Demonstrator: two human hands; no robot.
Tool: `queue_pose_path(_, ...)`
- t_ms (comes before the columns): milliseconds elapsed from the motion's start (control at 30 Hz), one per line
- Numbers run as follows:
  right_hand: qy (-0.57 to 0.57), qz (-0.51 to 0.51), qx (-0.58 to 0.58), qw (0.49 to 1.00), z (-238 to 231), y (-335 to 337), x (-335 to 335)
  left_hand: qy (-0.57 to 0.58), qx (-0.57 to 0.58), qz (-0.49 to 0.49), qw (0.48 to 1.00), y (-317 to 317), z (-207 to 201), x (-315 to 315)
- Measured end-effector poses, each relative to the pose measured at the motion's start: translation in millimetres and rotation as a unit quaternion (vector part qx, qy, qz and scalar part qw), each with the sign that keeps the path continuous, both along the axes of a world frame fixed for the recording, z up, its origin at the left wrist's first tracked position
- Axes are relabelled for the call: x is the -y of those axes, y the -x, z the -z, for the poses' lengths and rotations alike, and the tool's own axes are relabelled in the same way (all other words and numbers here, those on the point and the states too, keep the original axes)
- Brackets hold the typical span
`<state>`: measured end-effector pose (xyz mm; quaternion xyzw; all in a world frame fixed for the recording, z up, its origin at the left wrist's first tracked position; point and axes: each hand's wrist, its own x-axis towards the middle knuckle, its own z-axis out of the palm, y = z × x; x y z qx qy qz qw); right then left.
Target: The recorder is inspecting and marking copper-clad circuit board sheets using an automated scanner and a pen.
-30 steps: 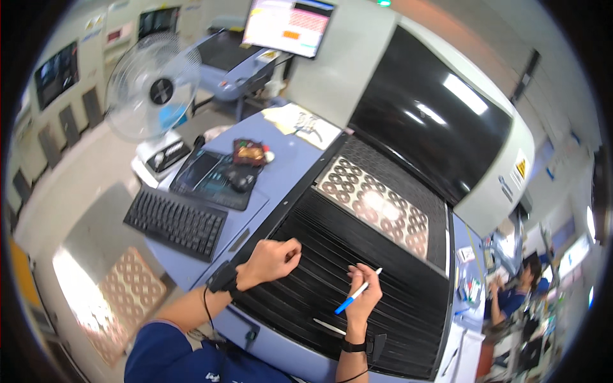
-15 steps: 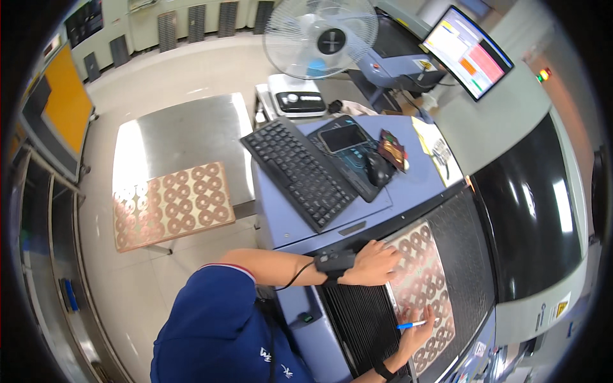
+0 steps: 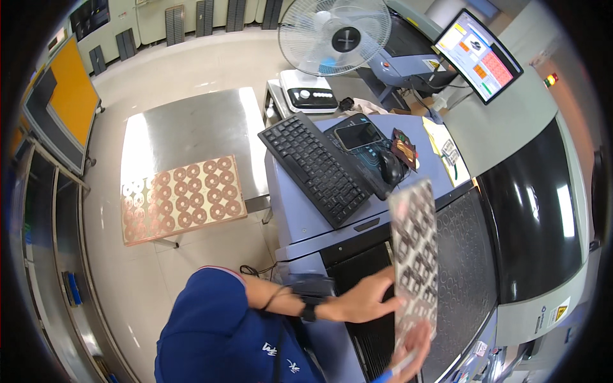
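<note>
A circuit board panel (image 3: 416, 249) with rows of ring shapes is lifted and tipped up on edge over the black machine bed (image 3: 463, 274). My left hand (image 3: 365, 299) grips its left edge, fingers partly hidden behind it. At the panel's lower end my right hand (image 3: 414, 351) is closed on it, somewhat blurred. A blue and white pen (image 3: 401, 365) is held in that same hand. On my left wrist is a dark strapped device (image 3: 310, 299).
Left of me, a similar copper-ringed panel (image 3: 191, 203) lies on a metal table (image 3: 191, 121). A keyboard (image 3: 313, 169), phone (image 3: 357, 135) and mouse (image 3: 389, 167) occupy the blue machine top. Beyond stand a fan (image 3: 345, 39) and a monitor (image 3: 479, 54). A dark-windowed cover (image 3: 533, 210) borders the bed's right.
The panel has gone from lying flat on the bed to raised and tilted on edge. My left hand has moved from its surface to its side; my right hand has moved down to its lower end.
</note>
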<state>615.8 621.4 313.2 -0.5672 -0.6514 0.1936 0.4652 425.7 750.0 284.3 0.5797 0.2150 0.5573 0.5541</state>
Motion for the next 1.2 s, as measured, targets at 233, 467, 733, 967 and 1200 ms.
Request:
queue_pose_path(233, -0.142, 0.381, -0.327, 0.853, 15, -40, 85, -0.113, -0.208, -0.166, 0.957, 121, 39, 8)
queue_pose_path(467, -0.011, 0.361, -0.286, 0.887, 92, -28, 84, 0.039, -0.107, -0.180, 0.977, 124, 100, 4)
queue_pose_path(733, 0.044, 0.341, -0.242, 0.907, 71, -31, 77, 0.024, -0.024, -0.204, 0.978, 123, 108, -13)
queue_pose_path(967, 0.060, 0.345, -0.180, 0.919, 68, -33, 79, -0.012, -0.040, -0.192, 0.981, 116, 98, -15)
queue_pose_path(1200, 0.058, 0.341, -0.190, 0.919, 70, -33, 76, -0.020, -0.051, -0.202, 0.978, 123, 104, -19)
